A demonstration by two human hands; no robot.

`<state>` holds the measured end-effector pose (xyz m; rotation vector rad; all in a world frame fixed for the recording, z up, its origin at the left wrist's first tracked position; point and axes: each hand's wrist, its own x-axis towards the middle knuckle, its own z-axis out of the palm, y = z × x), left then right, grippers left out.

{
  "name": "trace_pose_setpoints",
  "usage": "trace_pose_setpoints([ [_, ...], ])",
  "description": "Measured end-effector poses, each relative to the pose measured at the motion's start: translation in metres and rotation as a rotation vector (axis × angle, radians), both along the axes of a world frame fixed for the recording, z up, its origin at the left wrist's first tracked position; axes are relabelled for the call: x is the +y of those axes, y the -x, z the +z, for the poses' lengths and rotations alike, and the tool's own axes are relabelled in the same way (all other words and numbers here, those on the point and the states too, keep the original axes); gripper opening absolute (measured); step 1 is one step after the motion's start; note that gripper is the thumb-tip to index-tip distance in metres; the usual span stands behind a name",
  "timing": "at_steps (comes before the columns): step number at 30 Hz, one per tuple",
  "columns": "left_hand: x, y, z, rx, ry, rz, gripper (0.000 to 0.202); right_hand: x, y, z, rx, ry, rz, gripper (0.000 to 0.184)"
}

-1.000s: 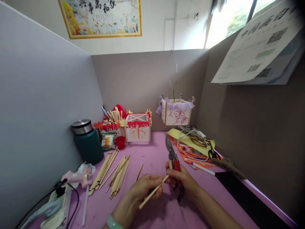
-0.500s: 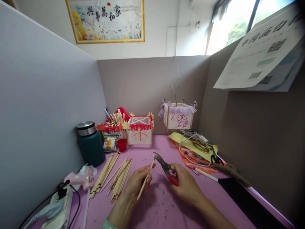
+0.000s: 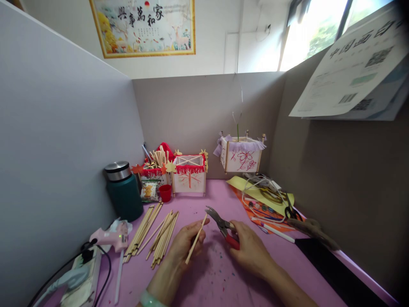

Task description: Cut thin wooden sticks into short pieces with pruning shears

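Note:
Between the fingers of my left hand (image 3: 188, 241) is a thin wooden stick (image 3: 195, 241), tilted with its upper end toward the pliers. My right hand (image 3: 251, 247) is closed around the red handles of a pair of pliers (image 3: 220, 221). The jaws of the pliers are close to the stick's upper tip; whether they touch it I cannot tell. Left of my left hand lies a loose pile of wooden sticks (image 3: 163, 241). Beside that pile are longer sticks with dark bands (image 3: 142, 230).
A pink glue gun (image 3: 110, 238) lies by a power strip (image 3: 81, 281) at the left, near a green flask (image 3: 124, 194). Behind stand a red-fringed paper lantern (image 3: 190, 181) and a red cup (image 3: 165, 193). Scissors (image 3: 291, 212) and craft supplies lie at the right.
The view has shifted slightly. Both hands, the stick and the pliers keep nearly the same positions relative to each other.

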<state>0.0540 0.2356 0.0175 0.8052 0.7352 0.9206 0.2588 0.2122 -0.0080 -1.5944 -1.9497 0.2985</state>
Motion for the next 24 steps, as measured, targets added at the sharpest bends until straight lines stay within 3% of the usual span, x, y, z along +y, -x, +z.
trace_pose_setpoints([
  [10, -0.0044, -0.0025, 0.0011, 0.049, 0.002, -0.014, 0.046, -0.001, 0.0018, -0.0027, -0.007, -0.002, -0.009, 0.039],
  [17, -0.0046, -0.0037, 0.0008, 0.115, 0.016, 0.013, 0.028, -0.0006, 0.0005, 0.0008, 0.009, -0.006, -0.046, 0.041],
  [24, -0.0054, -0.0074, 0.0038, 0.192, -0.065, 0.062, 0.032, -0.0036, 0.006, 0.0002, -0.01, 0.019, -0.032, 0.036],
])
